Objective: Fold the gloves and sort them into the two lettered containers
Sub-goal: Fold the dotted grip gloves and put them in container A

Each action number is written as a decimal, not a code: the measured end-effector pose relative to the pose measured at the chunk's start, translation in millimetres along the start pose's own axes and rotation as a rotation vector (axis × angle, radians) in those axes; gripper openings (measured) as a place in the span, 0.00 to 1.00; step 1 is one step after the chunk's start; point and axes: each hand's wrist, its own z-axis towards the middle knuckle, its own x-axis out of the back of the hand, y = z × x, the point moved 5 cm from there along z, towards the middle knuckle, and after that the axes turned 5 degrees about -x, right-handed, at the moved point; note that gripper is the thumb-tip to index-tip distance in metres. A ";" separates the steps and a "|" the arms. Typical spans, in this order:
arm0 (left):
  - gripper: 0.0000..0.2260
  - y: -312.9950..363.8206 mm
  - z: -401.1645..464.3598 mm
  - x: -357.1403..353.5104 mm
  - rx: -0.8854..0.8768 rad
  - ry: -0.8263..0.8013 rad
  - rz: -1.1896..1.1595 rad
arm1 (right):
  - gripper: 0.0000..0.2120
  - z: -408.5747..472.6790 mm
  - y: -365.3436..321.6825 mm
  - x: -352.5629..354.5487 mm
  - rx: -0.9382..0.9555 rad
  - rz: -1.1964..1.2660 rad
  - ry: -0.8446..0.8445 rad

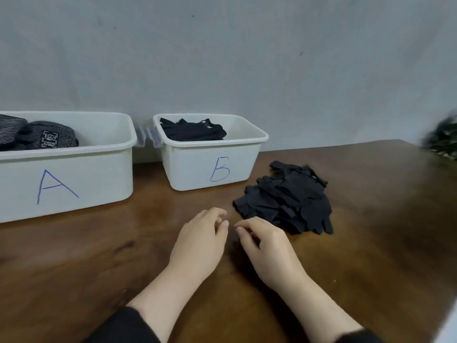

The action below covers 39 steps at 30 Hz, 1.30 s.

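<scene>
I see the black glove pile just right of my right hand — nearer than the left hand — fingers loosely curled, both holding nothing

**Non-task items: bench, wall, blurred dark object**

Dark brown wooden bench fills the lower half of the view, grain visible, glossy, with soft reflections near the middle and a darker shaded patch toward the right. Its far edge meets a plain pale grey wall that spans the whole upper half; the wall carries a few small dark specks and scuffs. At the far right edge, above the bench's far corner, sits a blurred dark object with greenish and pale flecks, too smeared to identify. A pale sliver cuts the near right corner, cropped by the frame, unclear what it is.
</scene>
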 end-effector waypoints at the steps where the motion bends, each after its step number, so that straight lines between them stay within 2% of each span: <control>1: 0.13 4.1 1.8 -3.9 -0.008 0.001 -0.001 | 0.08 1.8 3.2 3.5 0.012 0.016 0.029; 5: 0.13 13.9 5.6 -11.9 -0.042 0.015 0.010 | 0.06 13.4 24.1 31.7 0.046 -0.009 0.239; 9: 0.14 18.1 9.3 -14.8 -0.088 0.024 0.031 | 0.09 34.4 65.4 60.5 -0.070 -0.110 0.451; 11: 0.14 19.6 11.8 -16.1 -0.099 0.020 0.037 | 0.14 48.0 90.3 63.2 -0.226 -0.130 0.387; 13: 0.14 20.1 13.9 -17.8 -0.106 0.012 0.036 | 0.19 57.6 111.8 59.1 -0.403 -0.156 0.240; 15: 0.14 19.1 14.9 -19.1 -0.113 0.003 0.040 | 0.18 61.3 123.1 54.2 -0.471 -0.170 0.165; 19: 0.14 17.1 14.9 -20.2 -0.127 -0.004 0.053 | 0.11 63.5 128.9 55.0 -0.469 -0.119 0.223; 22: 0.13 16.3 14.4 -20.2 -0.133 -0.003 0.047 | 0.11 63.5 125.0 60.6 -0.471 -0.111 0.255; 26: 0.13 16.5 14.5 -18.0 -0.132 -0.004 0.029 | 0.11 62.3 97.5 94.6 -0.331 0.013 0.439; 30: 0.13 17.1 13.9 -14.2 -0.133 0.039 -0.006 | 0.07 78.8 60.9 137.4 -0.220 0.118 0.435; 32: 0.13 18.9 13.2 -11.0 -0.130 0.069 -0.050 | 0.07 90.0 39.7 157.8 -0.170 0.145 0.406; 34: 0.14 21.4 12.4 -5.3 -0.128 0.129 -0.166 | 0.08 98.6 17.3 170.5 -0.127 0.241 0.305; 36: 0.20 25.1 10.3 3.5 -0.130 0.200 -0.386 | 0.08 102.4 -4.4 173.2 -0.106 0.397 0.139; 39: 0.28 33.1 4.8 14.0 -0.132 0.183 -0.661 | 0.07 101.6 -29.2 158.2 -0.100 0.486 -0.121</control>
